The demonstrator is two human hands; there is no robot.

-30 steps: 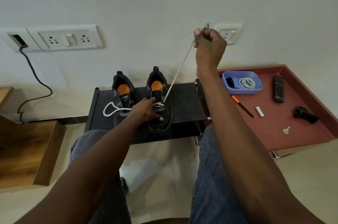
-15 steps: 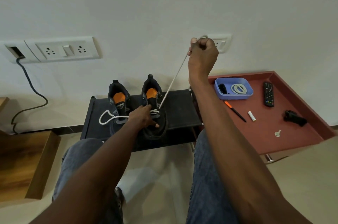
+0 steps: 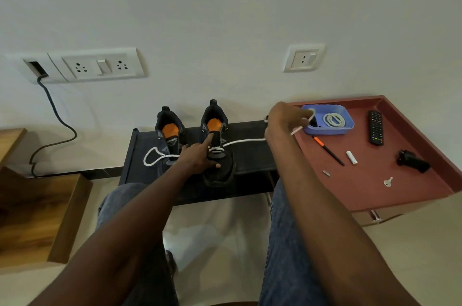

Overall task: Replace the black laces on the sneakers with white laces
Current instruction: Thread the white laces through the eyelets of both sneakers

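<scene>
My left hand [image 3: 200, 155] presses right sneaker [image 3: 217, 155] on table [image 3: 250, 155], fingers straight. Right hand [image 3: 287, 118], right of sneaker, pinches white lace [image 3: 245, 141] end. Risk: hard pull drags lace uneven, strips loose left loop; pinch may slip.

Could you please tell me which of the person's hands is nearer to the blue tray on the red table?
The right. The right hand, gripping the white lace, is just beside the blue tray, at its left edge. The left hand rests on the sneaker, well off to the left.
</scene>
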